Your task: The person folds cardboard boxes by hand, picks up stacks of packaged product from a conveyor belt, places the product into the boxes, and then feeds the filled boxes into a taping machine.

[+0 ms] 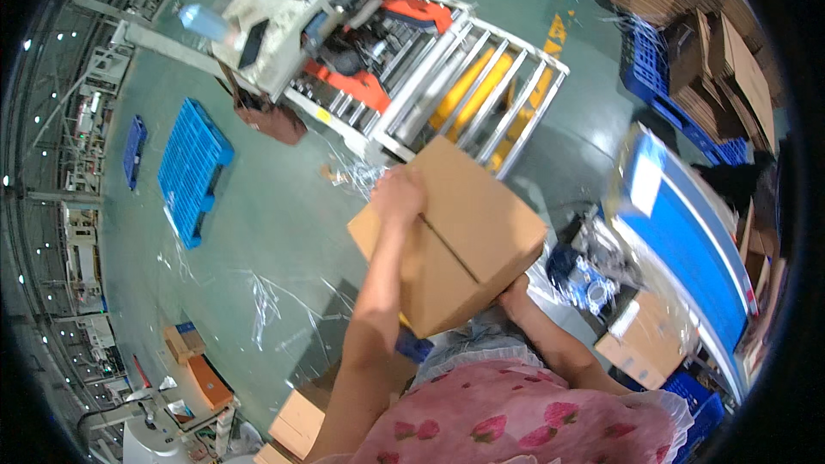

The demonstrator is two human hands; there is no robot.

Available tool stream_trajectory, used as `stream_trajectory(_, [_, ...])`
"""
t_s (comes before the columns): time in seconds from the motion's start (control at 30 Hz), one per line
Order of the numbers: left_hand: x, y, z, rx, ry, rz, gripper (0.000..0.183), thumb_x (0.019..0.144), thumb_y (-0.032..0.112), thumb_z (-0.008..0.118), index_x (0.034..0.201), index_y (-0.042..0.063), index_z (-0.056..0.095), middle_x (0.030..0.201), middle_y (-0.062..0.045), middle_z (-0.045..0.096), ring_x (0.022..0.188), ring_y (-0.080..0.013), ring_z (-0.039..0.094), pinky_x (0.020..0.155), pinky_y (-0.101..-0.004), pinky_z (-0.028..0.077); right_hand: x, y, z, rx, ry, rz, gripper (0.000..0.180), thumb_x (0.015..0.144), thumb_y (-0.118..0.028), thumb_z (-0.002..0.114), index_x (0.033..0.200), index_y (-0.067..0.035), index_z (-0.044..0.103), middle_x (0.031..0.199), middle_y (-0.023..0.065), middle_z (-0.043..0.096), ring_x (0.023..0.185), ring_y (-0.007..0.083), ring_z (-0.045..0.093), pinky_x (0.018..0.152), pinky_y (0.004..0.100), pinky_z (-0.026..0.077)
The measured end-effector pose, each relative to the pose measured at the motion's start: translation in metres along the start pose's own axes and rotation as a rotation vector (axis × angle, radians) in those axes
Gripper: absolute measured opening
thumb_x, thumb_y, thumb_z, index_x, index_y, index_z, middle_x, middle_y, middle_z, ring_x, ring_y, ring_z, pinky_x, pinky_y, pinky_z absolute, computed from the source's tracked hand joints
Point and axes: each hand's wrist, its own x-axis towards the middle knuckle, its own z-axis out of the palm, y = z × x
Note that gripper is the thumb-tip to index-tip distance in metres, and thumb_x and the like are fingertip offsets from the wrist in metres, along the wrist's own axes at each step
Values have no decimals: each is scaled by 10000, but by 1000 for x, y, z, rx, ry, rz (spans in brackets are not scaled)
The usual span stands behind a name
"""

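Observation:
A cardboard box [477, 212] with its top flaps folded together along a narrow seam is held in front of my body, tilted. My left hand [398, 196] lies over the box's left upper edge, fingers bent on the cardboard. My right hand [514, 290] supports it at the lower right corner, its fingers mostly hidden beneath. Just beyond the box is the end of a roller conveyor [496, 90] with metal rollers, and an orange-sided machine [361, 87] stands on its far side.
A belt conveyor with a blue belt [683, 258] curves along the right. Flattened cartons [722, 71] stand on a blue pallet at upper right. Blue plastic pallets [193, 167] lie on the left floor. Plastic straps [264, 303] litter the floor. Cardboard boxes [300, 422] are at lower left.

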Motion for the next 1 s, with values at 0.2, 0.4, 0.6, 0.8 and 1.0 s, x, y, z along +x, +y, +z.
stream_trajectory(0.2, [156, 87, -53, -4, 278, 295, 352, 799, 306, 405, 861, -13, 541, 811, -178, 566, 810, -348, 536, 712, -483, 376, 117, -52, 142, 113, 49, 15, 432, 857, -335, 328, 1132, -12, 406, 1107, 137, 492, 963, 263, 516, 797, 393, 459])
stream_trajectory(0.4, [244, 109, 1, 61, 318, 462, 508, 790, 278, 448, 1193, -11, 337, 1207, -178, 366, 1153, -323, 299, 929, -521, 211, 192, -90, 238, -343, 203, -138, 476, 841, -498, 327, 1059, -97, 462, 972, 35, 515, 846, 167, 497, 692, 315, 418])
stream_trajectory(0.6, [235, 112, 13, 72, 132, 581, 554, 801, 292, 427, 1238, -21, 292, 1303, -199, 255, 1217, -334, 216, 965, -525, 145, 171, -78, 318, -1281, 525, -952, 315, 872, -222, 358, 897, 86, 419, 951, 237, 426, 913, 382, 391, 801, 416, 310])
stream_trajectory(0.8, [296, 129, 6, 109, 261, 439, 536, 808, 276, 411, 1231, -33, 297, 1275, -228, 289, 1203, -353, 239, 959, -523, 151, 241, -111, 378, -1403, 501, -1221, 216, 817, -144, 429, 737, 56, 440, 927, 277, 427, 846, 386, 419, 728, 444, 355])
stream_trajectory(1.0, [340, 111, -2, 132, 348, 405, 531, 818, 262, 394, 1240, -38, 277, 1273, -239, 284, 1201, -359, 234, 949, -514, 177, 272, -103, 420, -1567, 460, -1131, 224, 804, -185, 432, 712, 9, 494, 898, 247, 468, 778, 360, 465, 680, 437, 394])
